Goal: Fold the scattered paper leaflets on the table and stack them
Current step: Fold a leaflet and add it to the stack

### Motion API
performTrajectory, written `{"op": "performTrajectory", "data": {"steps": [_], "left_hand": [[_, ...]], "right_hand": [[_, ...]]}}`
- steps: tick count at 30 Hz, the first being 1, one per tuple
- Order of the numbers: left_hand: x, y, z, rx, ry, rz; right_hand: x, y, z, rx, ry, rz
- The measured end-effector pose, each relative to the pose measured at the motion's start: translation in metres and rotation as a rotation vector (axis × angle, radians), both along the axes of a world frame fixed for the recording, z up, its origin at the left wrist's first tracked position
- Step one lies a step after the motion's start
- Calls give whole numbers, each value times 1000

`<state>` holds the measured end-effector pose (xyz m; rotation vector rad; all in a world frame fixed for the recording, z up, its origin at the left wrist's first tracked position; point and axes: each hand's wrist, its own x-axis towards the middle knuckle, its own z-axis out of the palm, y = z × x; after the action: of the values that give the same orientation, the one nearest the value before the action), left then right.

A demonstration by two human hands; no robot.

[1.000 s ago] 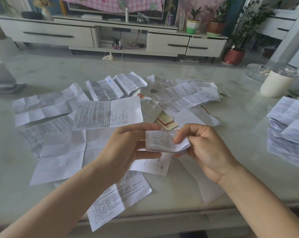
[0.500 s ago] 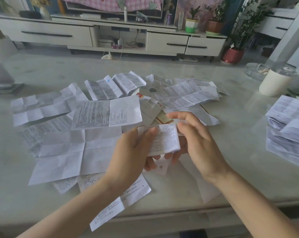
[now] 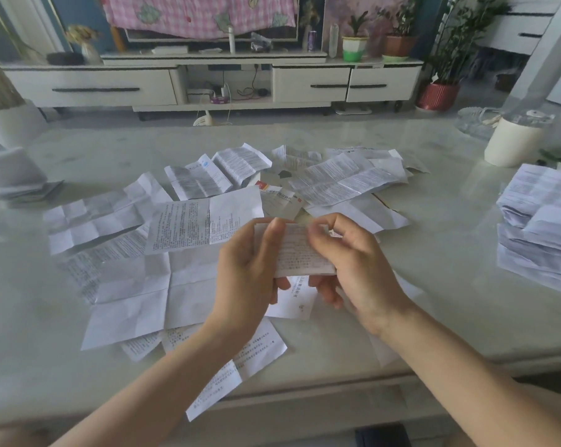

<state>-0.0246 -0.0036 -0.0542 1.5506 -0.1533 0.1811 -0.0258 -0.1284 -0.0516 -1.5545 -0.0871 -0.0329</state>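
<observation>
In the head view, the left hand (image 3: 250, 269) and the right hand (image 3: 353, 262) are holding a small folded white paper leaflet (image 3: 300, 253) in the air above the near middle of the pale marble-look table (image 3: 434, 246). The left thumb is lying across its front with the fingers curled behind. The right hand is pinching its right edge, thumb in front.

The fold is probably being pressed flat. A thick packet like this may be springing open as soon as the pinch is loosening, and uneven edges would be making the tall stack of folded white leaflets (image 3: 540, 221) at the right edge lean (it is already looking ragged). A long white printed sheet (image 3: 237, 366) is hanging over the near edge under the left forearm, so a sweep of that arm could be knocking it to the floor.

The right fingertips are blurring, so the exact grip there is hard to judge. The hands are covering the leaflet's side edges and part of the scattered unfolded white leaflets (image 3: 134, 295) beneath. The stack is running out of frame on the right, and the print is too fine to read.
</observation>
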Motion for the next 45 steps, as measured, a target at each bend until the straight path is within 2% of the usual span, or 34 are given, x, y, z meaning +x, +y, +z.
{"op": "performTrajectory", "data": {"steps": [3,8,10,13,18,20,23,29,32,34,36,38,41,43,45], "left_hand": [[0,-12,6,20,-20,7],[4,-40,19,-120,53,-22],[6,-57,25,-176,97,-111],[16,-62,29,-150,117,-206],[22,-113,30,56,97,-339],[25,-142,31,94,127,-367],[32,-185,41,145,137,-452],[52,-280,68,393,-89,-497],[68,-311,66,575,-86,-508],[75,-321,53,772,-51,-521],[77,-321,34,985,-41,-519],[76,-318,9,1142,-35,-524],[71,-312,-18,1240,-1,-461],[70,-310,-21,1241,-31,-370],[74,-309,-19,1225,-55,-373]], "right_hand": [[3,-4,-3,-185,-229,-176],[8,-23,0,-435,-698,-451],[5,-38,1,-436,-748,-539],[-1,-49,5,-256,-614,-532],[-14,-118,17,-63,-124,-476],[-20,-146,19,6,-13,-468],[-27,-183,27,0,-37,-582],[-29,-259,47,-85,-224,-904],[-17,-287,43,-217,-235,-982],[-11,-301,27,-415,-164,-993],[-9,-309,-2,-627,21,-929],[-10,-311,-28,-695,225,-802],[-15,-303,-43,-804,373,-713],[-17,-300,-41,-984,380,-744],[-17,-297,-37,-1120,366,-799]]}}
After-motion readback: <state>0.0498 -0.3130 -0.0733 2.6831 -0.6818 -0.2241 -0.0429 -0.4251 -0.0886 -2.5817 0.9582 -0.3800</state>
